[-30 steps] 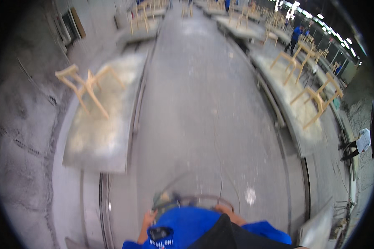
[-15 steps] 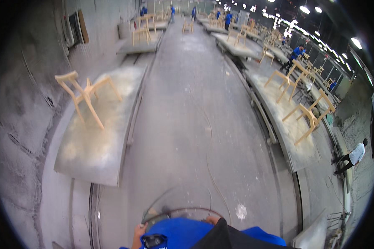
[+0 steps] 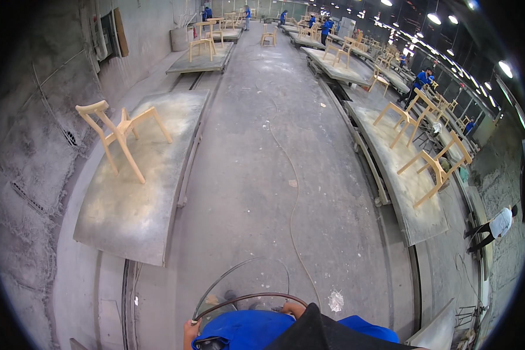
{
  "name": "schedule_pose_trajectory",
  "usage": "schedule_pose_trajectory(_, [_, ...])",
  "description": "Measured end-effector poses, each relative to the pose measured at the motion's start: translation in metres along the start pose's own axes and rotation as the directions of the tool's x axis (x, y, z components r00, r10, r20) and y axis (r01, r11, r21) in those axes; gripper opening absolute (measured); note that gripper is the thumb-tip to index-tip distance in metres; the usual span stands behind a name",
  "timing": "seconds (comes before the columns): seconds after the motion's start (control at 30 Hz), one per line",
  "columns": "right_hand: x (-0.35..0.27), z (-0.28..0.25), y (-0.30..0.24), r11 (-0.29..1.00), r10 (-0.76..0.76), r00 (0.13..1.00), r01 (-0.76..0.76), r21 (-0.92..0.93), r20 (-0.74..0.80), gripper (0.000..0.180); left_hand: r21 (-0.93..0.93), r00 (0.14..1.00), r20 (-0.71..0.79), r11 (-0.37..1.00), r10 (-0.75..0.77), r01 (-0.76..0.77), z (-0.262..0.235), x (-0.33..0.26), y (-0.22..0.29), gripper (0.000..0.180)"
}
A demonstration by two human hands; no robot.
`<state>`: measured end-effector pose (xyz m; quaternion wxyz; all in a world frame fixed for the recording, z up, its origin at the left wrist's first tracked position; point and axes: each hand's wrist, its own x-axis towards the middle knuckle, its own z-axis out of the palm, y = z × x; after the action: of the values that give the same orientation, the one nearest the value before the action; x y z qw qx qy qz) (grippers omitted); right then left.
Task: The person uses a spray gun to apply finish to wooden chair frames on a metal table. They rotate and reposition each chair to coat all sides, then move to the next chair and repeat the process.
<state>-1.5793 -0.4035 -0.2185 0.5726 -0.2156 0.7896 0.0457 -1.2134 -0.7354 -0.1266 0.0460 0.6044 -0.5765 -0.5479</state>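
My left hand (image 3: 191,331) is at the lower edge, closed around a hose end or joint. From there a brown hose (image 3: 245,297) arches across in front of my blue clothing to my right side. A thinner grey hose (image 3: 230,269) loops forward from the same hand and bends back near my right hand. My right hand (image 3: 293,308) lies close to my body with its fingers curled by a small dark object; what it holds is too small to tell. A black strap or cloth covers part of that forearm.
On a low platform (image 3: 122,233) to the left stands a bare wooden chair frame (image 3: 122,137). Another platform (image 3: 411,224) at right bears two wooden chairs (image 3: 434,166). A thin cable (image 3: 291,216) runs along the floor aisle. People in blue work farther off; a person in white (image 3: 499,224) stands far right.
My left hand has shifted slightly left and down. The grey hose loop now arches more widely in front of me. My right hand has moved slightly left. The view is sharper.
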Motion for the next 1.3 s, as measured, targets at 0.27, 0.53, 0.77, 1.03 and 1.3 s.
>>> schedule_pose_trajectory(0.27, [-0.001, -0.039, -0.025, 0.999, -0.045, 0.999, 0.045, 0.002, 0.008, 0.068, 0.024, 0.997, 0.009, 0.997, -0.080, 0.079, -0.005, 0.001, 0.007, 0.035])
schedule_pose_trajectory(0.53, [0.003, -0.049, -0.020, 0.998, -0.065, 0.998, 0.065, 0.009, -0.013, 0.073, 0.095, 0.995, 0.030, 0.991, -0.099, 0.096, -0.004, -0.013, 0.025, 0.036])
schedule_pose_trajectory(0.77, [-0.037, -0.065, -0.024, 1.000, -0.020, 1.000, 0.019, 0.013, 0.011, 0.070, 0.054, 1.000, 0.016, 0.998, 0.012, -0.013, 0.005, -0.009, 0.037, 0.037])
schedule_pose_trajectory(1.03, [-0.069, -0.081, -0.023, 0.998, 0.023, 1.000, -0.023, 0.050, 0.005, 0.067, 0.163, 0.999, 0.019, 0.986, -0.032, 0.029, 0.014, 0.003, 0.041, 0.037])
schedule_pose_trajectory(1.3, [-0.084, -0.080, -0.016, 0.994, 0.043, 0.999, -0.046, 0.103, 0.027, 0.066, 0.124, 0.997, 0.071, 0.992, 0.004, -0.012, 0.013, -0.001, 0.062, 0.035])
